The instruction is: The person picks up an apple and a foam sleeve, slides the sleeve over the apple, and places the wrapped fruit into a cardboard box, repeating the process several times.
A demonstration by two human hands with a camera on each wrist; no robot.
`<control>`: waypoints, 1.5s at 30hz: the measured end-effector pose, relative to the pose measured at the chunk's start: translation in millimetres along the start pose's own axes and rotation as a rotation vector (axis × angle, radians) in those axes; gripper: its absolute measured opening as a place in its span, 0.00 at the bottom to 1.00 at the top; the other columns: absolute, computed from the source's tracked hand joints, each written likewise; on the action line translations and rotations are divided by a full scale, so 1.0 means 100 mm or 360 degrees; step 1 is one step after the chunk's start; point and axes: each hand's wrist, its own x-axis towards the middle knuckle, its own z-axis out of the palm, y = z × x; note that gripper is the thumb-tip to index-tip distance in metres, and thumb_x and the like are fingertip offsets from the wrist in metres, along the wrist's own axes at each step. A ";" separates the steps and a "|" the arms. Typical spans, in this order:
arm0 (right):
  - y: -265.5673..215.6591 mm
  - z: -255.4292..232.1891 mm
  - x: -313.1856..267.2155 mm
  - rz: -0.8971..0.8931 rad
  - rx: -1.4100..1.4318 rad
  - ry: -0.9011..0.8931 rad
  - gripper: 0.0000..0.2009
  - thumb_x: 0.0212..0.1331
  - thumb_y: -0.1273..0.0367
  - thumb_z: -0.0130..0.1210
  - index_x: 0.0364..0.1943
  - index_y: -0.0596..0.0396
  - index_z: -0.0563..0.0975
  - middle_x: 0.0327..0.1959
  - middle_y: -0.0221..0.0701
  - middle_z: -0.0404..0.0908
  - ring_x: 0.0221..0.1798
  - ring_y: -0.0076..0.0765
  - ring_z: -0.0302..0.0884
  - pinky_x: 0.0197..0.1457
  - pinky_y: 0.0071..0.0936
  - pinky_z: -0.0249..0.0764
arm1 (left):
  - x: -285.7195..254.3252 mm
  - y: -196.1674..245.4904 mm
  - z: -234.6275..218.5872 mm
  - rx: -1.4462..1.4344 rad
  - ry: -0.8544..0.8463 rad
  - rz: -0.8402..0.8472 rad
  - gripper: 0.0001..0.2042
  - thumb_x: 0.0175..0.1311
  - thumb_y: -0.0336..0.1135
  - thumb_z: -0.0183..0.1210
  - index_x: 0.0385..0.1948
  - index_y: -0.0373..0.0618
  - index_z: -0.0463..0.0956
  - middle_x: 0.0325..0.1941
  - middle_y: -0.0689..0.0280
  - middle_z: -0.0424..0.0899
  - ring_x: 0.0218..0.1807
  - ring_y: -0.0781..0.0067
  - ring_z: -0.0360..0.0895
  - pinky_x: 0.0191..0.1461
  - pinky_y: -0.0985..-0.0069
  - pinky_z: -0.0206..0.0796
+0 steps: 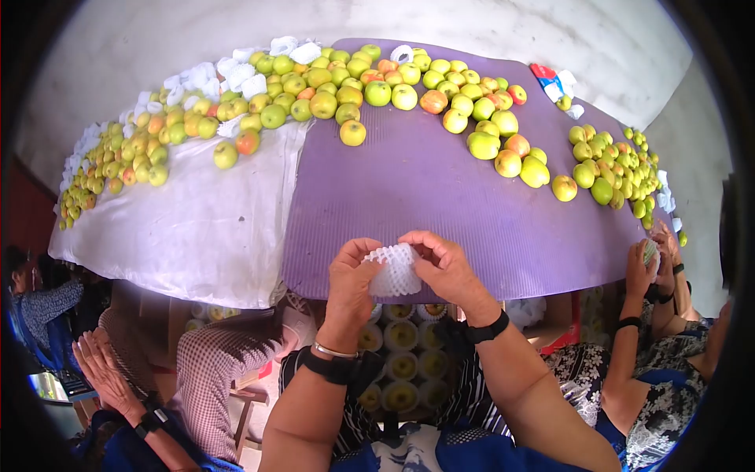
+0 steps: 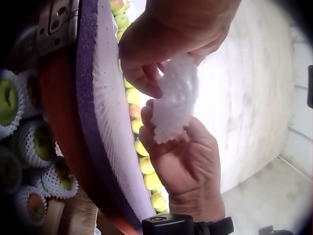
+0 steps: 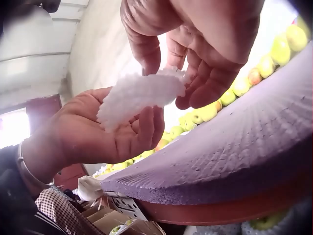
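Note:
A white foam net sleeve (image 1: 395, 271) is held between both hands just over the near edge of the purple mat. My left hand (image 1: 348, 275) grips its left side, the sleeve lying across the fingers and palm in the left wrist view. With thumb and fingers, my right hand (image 1: 448, 263) pinches the opposite edge. The sleeve (image 3: 137, 98) looks thin and flattened in the right wrist view, and no apple shows through it. Beneath the hands, at the lap, sit rows of apples in foam nets (image 1: 401, 334), partly hidden by the forearms.
Loose yellow-green apples (image 1: 377, 94) spread in a long band along the back of the purple mat (image 1: 377, 181) and white sheet (image 1: 212, 212). More foam sleeves (image 1: 200, 77) lie at the far left. Other people's hands (image 1: 110, 370) show at both sides.

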 end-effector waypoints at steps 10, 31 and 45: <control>-0.08 -0.14 0.04 0.0431 0.1260 0.0290 0.07 0.58 0.76 0.46 0.39 0.62 0.73 0.35 0.34 0.78 0.34 0.29 0.76 0.38 0.23 0.73 | -0.02 -0.03 0.04 -0.0370 -0.0399 -0.0209 0.10 0.56 0.25 0.57 0.40 0.37 0.74 0.42 0.63 0.79 0.44 0.73 0.76 0.50 0.74 0.69; -0.05 0.09 0.00 0.0199 0.0743 -0.0027 0.34 0.43 0.72 0.62 0.59 0.61 0.61 0.53 0.33 0.70 0.56 0.31 0.68 0.59 0.28 0.64 | 0.00 -0.21 0.11 -0.0703 -0.0285 -0.0383 0.17 0.64 0.30 0.45 0.55 0.38 0.62 0.55 0.59 0.72 0.56 0.65 0.70 0.62 0.65 0.60; -0.14 0.16 -0.03 0.0477 0.0527 -0.0266 0.15 0.50 0.72 0.60 0.44 0.57 0.75 0.37 0.25 0.77 0.38 0.20 0.73 0.41 0.21 0.71 | -0.04 0.05 0.04 0.0519 -0.0443 0.0270 0.27 0.55 0.38 0.61 0.54 0.35 0.63 0.49 0.60 0.74 0.51 0.70 0.72 0.54 0.74 0.63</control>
